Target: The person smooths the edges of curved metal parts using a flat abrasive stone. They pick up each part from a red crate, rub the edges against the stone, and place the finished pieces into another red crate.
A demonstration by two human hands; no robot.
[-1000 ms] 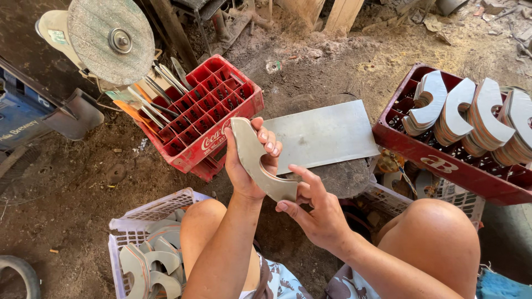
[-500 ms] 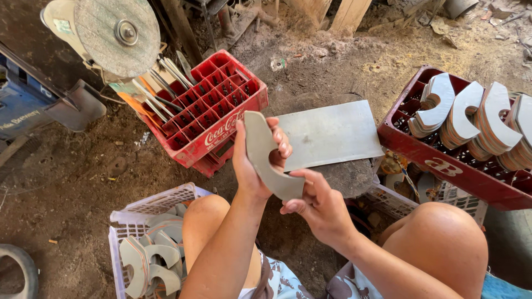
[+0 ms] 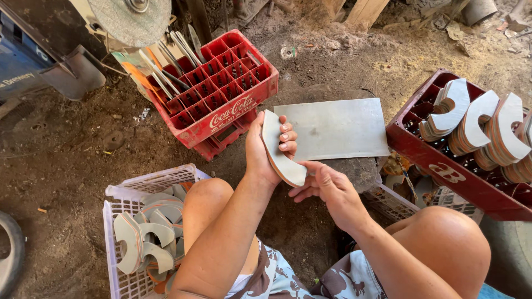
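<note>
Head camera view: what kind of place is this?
Probably a small, rough backyard workshop: bare dirt floor, a grinding disc, and crates of curved cut pieces. The left hand holds one piece.

Scene is lit by soft daylight, brighter at top right where sunlit dirt is nearly washed out. Left side is kept dimmer, in shade. Mild glare is seen on the metal sheet (image 3: pixel 332 128). Focus is sharp at centre; slight wide-angle stretch is noted at edges. No motion blur.
</note>
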